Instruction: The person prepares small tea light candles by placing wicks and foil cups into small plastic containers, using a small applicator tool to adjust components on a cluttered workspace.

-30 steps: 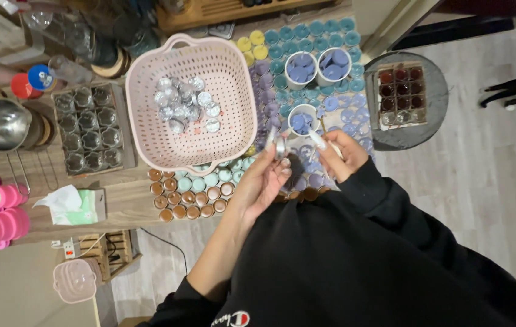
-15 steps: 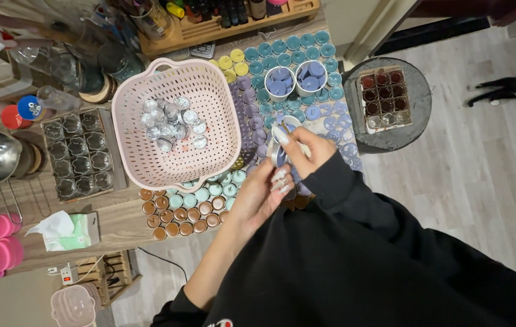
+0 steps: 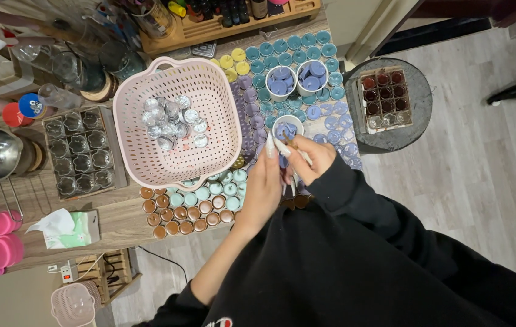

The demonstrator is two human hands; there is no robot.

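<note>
Hands meet over candles
Left hand [image 3: 264, 184] and right hand [image 3: 307, 158] pinch together (item hidden), white cup [image 3: 286, 127] at 12 o'clock.

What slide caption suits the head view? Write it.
Both hands, left hand and right hand, meet over purple tealights beside a pink basket.

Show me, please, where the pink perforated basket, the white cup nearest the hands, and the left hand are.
pink perforated basket [image 3: 224, 97]: head view, on its right inner wall.
white cup nearest the hands [image 3: 278, 123]: head view, on its left rim.
left hand [image 3: 265, 184]: head view, on the back of the hand.
</note>
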